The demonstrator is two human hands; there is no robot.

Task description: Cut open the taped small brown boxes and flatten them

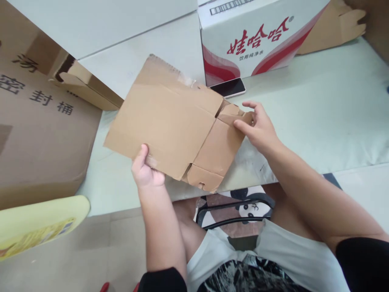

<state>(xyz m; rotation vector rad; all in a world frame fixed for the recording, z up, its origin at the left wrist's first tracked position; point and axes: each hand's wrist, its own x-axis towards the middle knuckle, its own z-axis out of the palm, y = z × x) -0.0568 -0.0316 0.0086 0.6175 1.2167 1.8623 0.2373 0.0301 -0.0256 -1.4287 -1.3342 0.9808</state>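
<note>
A flattened brown cardboard box (167, 117) is held tilted above the pale green tabletop. Its right end has creased flaps with torn slots. My left hand (147, 170) grips the lower left edge, thumb on top and the other fingers hidden beneath. At the right end, my right hand (258, 125) pinches the flap near its upper corner between thumb and fingers, with the index finger lifted. A phone (230, 87) with a dark screen lies just behind the cardboard.
A white carton with red Chinese lettering (258, 44) stands at the back beside plain white boxes (146, 48). A large brown carton (45, 121) fills the left side. More brown cardboard (331, 30) lies at the back right. A yellow-green chair back (45, 223) is at lower left.
</note>
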